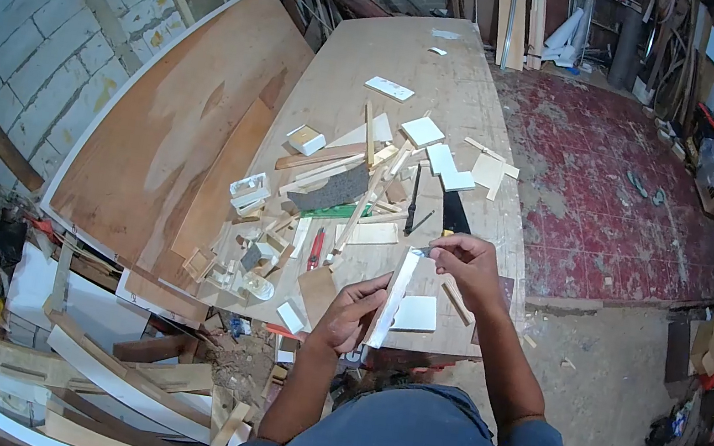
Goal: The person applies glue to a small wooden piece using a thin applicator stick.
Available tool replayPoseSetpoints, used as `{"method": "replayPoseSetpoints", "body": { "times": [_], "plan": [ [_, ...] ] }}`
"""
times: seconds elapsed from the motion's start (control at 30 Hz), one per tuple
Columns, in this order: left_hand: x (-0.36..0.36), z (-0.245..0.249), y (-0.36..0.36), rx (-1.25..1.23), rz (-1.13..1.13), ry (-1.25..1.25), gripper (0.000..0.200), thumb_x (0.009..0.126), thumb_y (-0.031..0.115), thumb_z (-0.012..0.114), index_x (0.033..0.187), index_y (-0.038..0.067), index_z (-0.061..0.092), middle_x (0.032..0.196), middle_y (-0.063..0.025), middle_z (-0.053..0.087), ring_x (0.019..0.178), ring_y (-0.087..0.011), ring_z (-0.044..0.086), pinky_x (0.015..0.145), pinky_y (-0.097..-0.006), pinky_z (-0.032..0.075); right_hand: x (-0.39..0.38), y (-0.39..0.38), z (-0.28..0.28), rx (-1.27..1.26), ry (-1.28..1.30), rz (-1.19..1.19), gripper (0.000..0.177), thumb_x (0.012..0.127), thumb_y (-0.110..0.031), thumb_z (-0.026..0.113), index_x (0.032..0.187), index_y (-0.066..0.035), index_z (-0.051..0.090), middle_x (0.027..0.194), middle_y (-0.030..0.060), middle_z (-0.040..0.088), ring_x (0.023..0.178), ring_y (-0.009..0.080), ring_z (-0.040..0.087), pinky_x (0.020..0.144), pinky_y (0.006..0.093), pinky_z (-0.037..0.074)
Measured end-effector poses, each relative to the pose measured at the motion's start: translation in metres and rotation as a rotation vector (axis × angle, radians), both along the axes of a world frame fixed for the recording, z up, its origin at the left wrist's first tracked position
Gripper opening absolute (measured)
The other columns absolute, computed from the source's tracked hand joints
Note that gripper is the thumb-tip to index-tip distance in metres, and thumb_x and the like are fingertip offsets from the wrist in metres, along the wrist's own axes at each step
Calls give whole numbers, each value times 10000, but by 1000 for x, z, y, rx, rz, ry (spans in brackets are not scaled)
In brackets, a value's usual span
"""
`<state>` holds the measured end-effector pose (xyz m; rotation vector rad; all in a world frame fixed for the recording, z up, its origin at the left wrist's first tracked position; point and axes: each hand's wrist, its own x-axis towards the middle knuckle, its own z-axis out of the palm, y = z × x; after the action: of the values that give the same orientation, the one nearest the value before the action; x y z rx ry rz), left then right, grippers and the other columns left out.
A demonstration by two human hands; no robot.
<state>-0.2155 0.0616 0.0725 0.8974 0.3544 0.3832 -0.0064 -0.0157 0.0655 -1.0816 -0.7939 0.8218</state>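
White wood strip (392, 295): 1 piece, above the workbench (452, 80) near edge. Your left hand (350, 314) grips its lower half; your right hand (464, 265), at 1 o'clock, pinches its top end. Offcuts (355, 177) lie at 11 o'clock.

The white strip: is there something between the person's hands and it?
Nothing visible. The left hand grips the white strip at its lower part, and the right hand is at its upper end.

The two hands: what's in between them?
A long white strip, seen in the head view. The left hand grips its lower part and the right hand touches its top end.
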Motion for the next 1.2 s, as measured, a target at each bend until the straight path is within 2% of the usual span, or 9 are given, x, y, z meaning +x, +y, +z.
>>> {"method": "replayPoseSetpoints", "body": {
  "times": [0.2,0.27,0.3,0.53,0.73,0.83,1.0,1.1,1.2],
  "plan": [
    [-8,-9,6,6,56,29,513,938,192,579,1377,-29,430,1015,-97,644,801,-125,629,707,-250,543,-13,0,10,3,-171,-213,111,793,25,676,901,1,677,762,50,645,663,115,608,599,240,488],
    [-9,-10,8,-8,75,51,504,941,193,572,1378,-16,435,1053,-106,642,837,-138,629,715,-263,548,-22,1,16,265,-921,-509,177,743,49,682,904,-24,674,799,95,641,697,203,637,613,293,504],
    [-9,-9,8,-9,78,50,504,941,193,572,1378,-16,435,1053,-106,642,837,-138,629,715,-263,548,-28,1,10,266,-940,-503,214,704,42,698,901,-34,667,833,133,630,732,281,640,638,339,515],
    [-12,-11,14,-38,105,42,452,957,135,547,1372,-14,450,1045,-64,659,808,-91,631,713,-231,531,-39,-11,6,416,-1120,-344,206,679,26,726,858,-50,661,852,103,632,751,252,640,649,336,508],
    [-11,-10,12,-27,97,53,457,953,152,556,1368,-11,456,1008,-61,660,788,-112,633,691,-248,536,-31,3,9,407,-1118,-519,199,689,42,712,867,-26,654,863,116,638,770,267,640,657,346,513],
    [-14,-9,14,-27,105,53,458,954,155,555,1369,-11,454,1006,-67,662,792,-115,634,691,-253,536,-39,-5,4,449,-1213,-312,184,706,27,711,873,-30,660,880,122,646,794,265,650,679,341,527],
    [-16,-7,11,-12,119,75,458,954,151,553,1368,-19,453,1032,-86,663,797,-110,635,701,-244,531,-38,-9,16,341,-994,-400,139,736,40,693,845,-40,663,861,105,655,767,222,655,674,302,524],
    [-17,-7,12,9,89,56,455,953,139,551,1366,-25,452,1049,-95,663,801,-107,634,706,-237,528,-25,9,5,216,-329,-373,89,824,65,641,888,4,652,829,51,653,760,89,611,684,216,493],
    [-18,-9,12,13,50,60,451,954,130,547,1366,-27,452,1044,-92,664,798,-109,637,716,-241,530,-15,7,0,67,-220,-223,87,826,-2,683,912,-1,671,824,24,643,741,61,581,639,194,456]
  ]
}}
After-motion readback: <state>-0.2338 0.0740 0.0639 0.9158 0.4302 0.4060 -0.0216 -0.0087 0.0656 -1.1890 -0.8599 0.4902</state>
